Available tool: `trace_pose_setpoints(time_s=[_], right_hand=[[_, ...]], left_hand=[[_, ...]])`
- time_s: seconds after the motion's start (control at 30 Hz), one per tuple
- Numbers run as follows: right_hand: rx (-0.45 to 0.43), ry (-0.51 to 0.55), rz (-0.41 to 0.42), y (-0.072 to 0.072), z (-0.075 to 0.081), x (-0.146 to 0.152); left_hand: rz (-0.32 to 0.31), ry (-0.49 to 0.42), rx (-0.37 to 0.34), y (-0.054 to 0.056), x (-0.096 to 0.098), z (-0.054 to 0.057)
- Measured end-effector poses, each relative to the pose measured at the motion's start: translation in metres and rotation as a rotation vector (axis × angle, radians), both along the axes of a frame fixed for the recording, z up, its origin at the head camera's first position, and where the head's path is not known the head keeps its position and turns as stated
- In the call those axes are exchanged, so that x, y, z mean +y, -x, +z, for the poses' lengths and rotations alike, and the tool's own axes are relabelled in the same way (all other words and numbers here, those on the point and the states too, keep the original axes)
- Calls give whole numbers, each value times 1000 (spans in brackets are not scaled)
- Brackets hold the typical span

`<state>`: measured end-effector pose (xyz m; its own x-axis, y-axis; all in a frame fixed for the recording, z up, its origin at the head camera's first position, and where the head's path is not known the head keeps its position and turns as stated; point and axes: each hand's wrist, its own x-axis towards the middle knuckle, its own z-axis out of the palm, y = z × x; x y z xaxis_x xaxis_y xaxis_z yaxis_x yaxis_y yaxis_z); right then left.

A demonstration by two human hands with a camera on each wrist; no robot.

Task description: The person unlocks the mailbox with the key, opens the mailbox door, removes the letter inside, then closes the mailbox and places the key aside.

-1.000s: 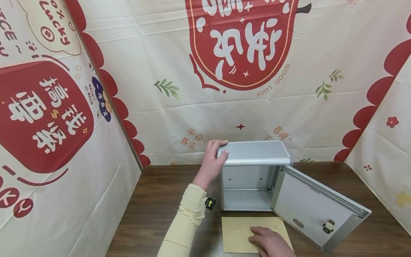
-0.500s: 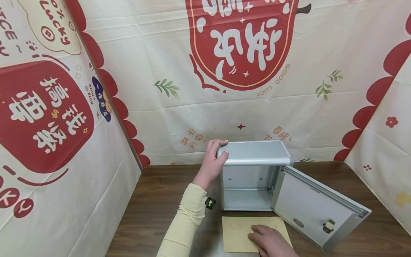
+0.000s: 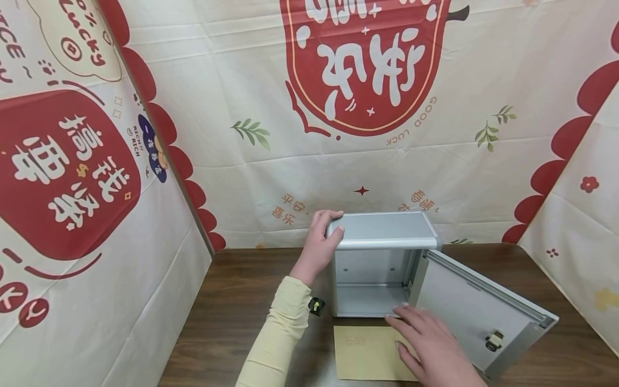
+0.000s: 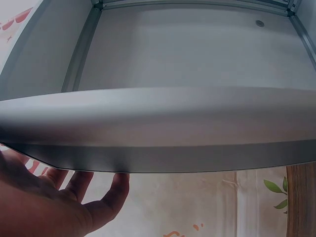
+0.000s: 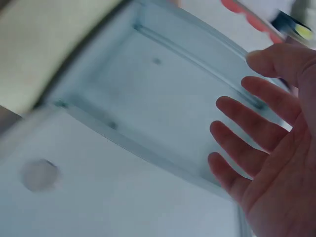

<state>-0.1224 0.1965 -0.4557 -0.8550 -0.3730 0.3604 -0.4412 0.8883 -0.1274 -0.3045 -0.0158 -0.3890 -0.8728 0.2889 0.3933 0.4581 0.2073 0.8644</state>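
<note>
A silver metal box (image 3: 387,228) stands on the table, its front facing me and nothing visible inside. Its door (image 3: 464,306), with a lock (image 3: 494,341) on the inner face, is swung out to the right. My left hand (image 3: 319,244) rests on the box's top left corner, thumb and fingertips touching the top, as the left wrist view also shows below the rim (image 4: 158,116). A tan paper envelope (image 3: 365,355) with faint red print lies flat before the box. Over its right part is my right hand (image 3: 430,341), fingers spread and holding nothing; the right wrist view shows its palm (image 5: 281,197).
The brown wooden table (image 3: 242,312) carries the box and envelope. A printed cloth (image 3: 271,177) hangs close behind the box, with more cloth at both sides. The door sticks out over the table at the right. A black wrist device (image 3: 316,306) is by my left sleeve.
My right hand has come off the envelope and moved forward and right, towards the box opening, its fingers spreading. The envelope stays in place, and my left hand has not moved.
</note>
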Motion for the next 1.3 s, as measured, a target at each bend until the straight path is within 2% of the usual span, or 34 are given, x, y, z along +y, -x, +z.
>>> trace_pose_setpoints(time_s=[0.13,0.27,0.47,0.63,0.77,1.17,1.3], right_hand=[[121,43,11,-4,25,8],[158,54,-11,-11,48,17],[298,81,-7,-14,68,34],[373,112,-36,-15,74,46],[396,134,-104,-16,75,51],[311,138,-309,-21,74,54],[309,153,-332,-23,74,54]], left_hand=[[0,-1,-3,0,-1,-1],[-7,-2,3,2,-1,-2],[-13,3,-4,1,-1,-2],[-14,2,0,1,-1,-2],[-10,2,6,2,0,-2],[-7,0,12,2,0,-2],[-4,4,8,1,0,-2]])
